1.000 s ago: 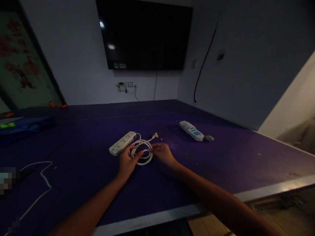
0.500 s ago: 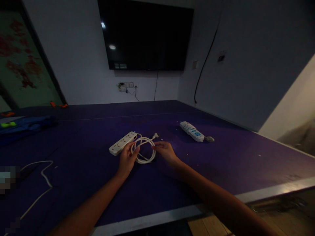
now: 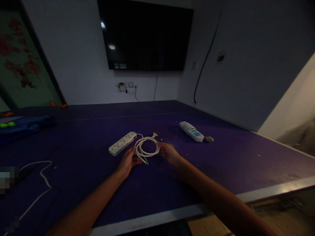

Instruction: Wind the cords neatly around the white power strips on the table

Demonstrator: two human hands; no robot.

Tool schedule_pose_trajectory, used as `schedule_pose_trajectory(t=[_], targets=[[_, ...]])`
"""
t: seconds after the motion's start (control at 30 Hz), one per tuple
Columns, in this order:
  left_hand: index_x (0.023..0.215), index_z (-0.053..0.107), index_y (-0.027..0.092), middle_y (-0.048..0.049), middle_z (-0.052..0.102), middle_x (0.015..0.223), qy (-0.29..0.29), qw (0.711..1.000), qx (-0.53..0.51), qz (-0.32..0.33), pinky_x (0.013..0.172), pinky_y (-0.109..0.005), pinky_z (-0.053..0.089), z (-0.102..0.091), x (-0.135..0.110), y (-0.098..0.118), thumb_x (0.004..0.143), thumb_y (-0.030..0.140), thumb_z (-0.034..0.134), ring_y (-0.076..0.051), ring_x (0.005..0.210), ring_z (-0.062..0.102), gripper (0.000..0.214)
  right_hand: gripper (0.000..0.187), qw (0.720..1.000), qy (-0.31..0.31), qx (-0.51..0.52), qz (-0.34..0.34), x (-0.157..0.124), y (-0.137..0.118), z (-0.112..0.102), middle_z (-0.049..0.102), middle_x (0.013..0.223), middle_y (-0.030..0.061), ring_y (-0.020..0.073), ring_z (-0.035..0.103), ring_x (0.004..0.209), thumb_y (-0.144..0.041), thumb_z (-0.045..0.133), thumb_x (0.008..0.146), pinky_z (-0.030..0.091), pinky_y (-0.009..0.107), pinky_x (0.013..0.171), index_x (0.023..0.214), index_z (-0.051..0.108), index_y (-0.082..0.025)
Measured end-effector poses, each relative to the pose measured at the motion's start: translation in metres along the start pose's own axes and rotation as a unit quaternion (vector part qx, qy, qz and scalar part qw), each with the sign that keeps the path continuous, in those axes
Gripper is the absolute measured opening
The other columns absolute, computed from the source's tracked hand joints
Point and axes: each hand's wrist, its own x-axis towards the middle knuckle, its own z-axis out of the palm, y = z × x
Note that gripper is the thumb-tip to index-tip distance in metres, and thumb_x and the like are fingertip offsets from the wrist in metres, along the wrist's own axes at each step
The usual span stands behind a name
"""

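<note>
A white power strip (image 3: pixel 122 143) lies on the dark purple table (image 3: pixel 157 170), its white cord (image 3: pixel 147 146) gathered in a loose coil beside it, with the plug (image 3: pixel 155 134) at the far side. My left hand (image 3: pixel 128 161) rests at the coil's near left edge, fingers curled on the cord. My right hand (image 3: pixel 168 152) pinches the coil's right side.
A second white power strip with blue sockets (image 3: pixel 192 130) lies farther right. A loose white cable (image 3: pixel 39 183) runs along the left of the table. A blue object (image 3: pixel 24 126) sits at the far left. A dark wall screen (image 3: pixel 145 34) hangs behind. The table's pale front edge (image 3: pixel 172 213) is close.
The coil has been spread wider and shifted a little to the right. My left hand slid from inside the loops to the near left edge; my right hand moved right with the cord.
</note>
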Motion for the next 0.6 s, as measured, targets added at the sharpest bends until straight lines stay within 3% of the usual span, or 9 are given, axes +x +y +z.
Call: schedule_pose_trajectory(t=[0.1, 0.2, 0.43, 0.6], targets=[[0.089, 0.059, 0.014, -0.0049, 0.068, 0.072, -0.014, 0.998, -0.028, -0.052, 0.049, -0.025, 0.055, 0.004, -0.003, 0.005, 0.087, 0.029, 0.05, -0.013, 0.053, 0.065, 0.017, 0.022, 1.0, 0.002, -0.003, -0.002, 0.001, 0.001, -0.001, 0.029, 0.041, -0.011, 0.0013, 0.02, 0.034, -0.019, 0.062, 0.065, 0.011, 0.018, 0.035, 0.057, 0.042, -0.018], [0.085, 0.06, 0.012, -0.0046, 0.068, 0.07, 0.011, 0.998, -0.032, -0.055, 0.045, -0.018, 0.052, 0.003, -0.005, 0.007, 0.085, 0.024, 0.054, -0.01, 0.05, 0.063, 0.013, 0.02, 1.0, 0.01, -0.014, -0.01, 0.001, 0.001, -0.001, 0.03, 0.04, -0.0105, 0.0018, 0.021, 0.034, -0.019, 0.061, 0.066, 0.011, 0.018, 0.034, 0.056, 0.043, -0.017], [0.09, 0.063, 0.014, 0.0004, 0.064, 0.063, 0.04, 0.994, -0.011, 0.098, 0.03, -0.014, 0.035, -0.002, -0.006, 0.014, 0.074, 0.038, 0.066, -0.004, 0.035, 0.048, 0.029, 0.006, 0.995, 0.034, -0.073, -0.054, -0.003, 0.0, 0.001, 0.039, 0.039, -0.0079, 0.0036, 0.03, 0.033, -0.017, 0.06, 0.066, 0.017, 0.018, 0.034, 0.067, 0.06, -0.012], [0.096, 0.063, 0.015, -0.0028, 0.069, 0.077, 0.045, 0.991, -0.036, 0.121, 0.039, -0.014, 0.039, -0.004, -0.007, 0.02, 0.068, 0.041, 0.07, -0.004, 0.045, 0.053, 0.039, 0.01, 0.982, 0.05, -0.155, -0.096, -0.003, 0.003, 0.004, 0.05, 0.045, -0.0038, 0.0056, 0.04, 0.037, -0.021, 0.061, 0.065, 0.025, 0.018, 0.038, 0.07, 0.064, -0.012]])
